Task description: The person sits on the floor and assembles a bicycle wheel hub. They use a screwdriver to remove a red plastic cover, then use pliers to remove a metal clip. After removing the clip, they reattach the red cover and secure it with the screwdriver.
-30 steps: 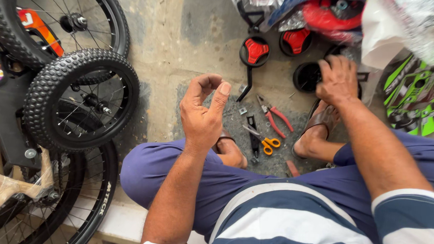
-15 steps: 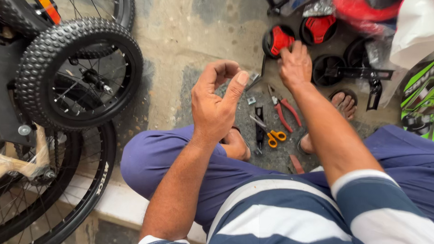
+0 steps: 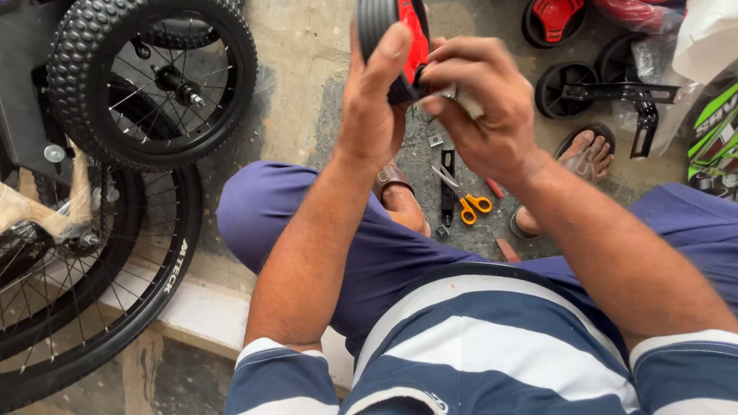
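Observation:
A small black training wheel with a red hub (image 3: pixel 396 28) is held upright in front of me. My left hand (image 3: pixel 373 101) grips its left side, thumb up along the tyre. My right hand (image 3: pixel 479 109) presses its fingertips against the red hub side and pinches a small metal part there. Both forearms reach out over my blue-trousered knees. The lower half of the wheel is hidden behind my hands.
Orange-handled scissors (image 3: pixel 470 207) and a black tool (image 3: pixel 447 182) lie on the ground between my sandalled feet. More red-and-black small wheels (image 3: pixel 555 16) and a black bracket (image 3: pixel 626 98) lie at the upper right. Knobby bicycle wheels (image 3: pixel 149 69) stand at left; green packaging (image 3: pixel 727 130) at right.
My right hand picked the small wheel up off the ground at the upper right and brought it to the left hand; both hands now hold it close to the camera.

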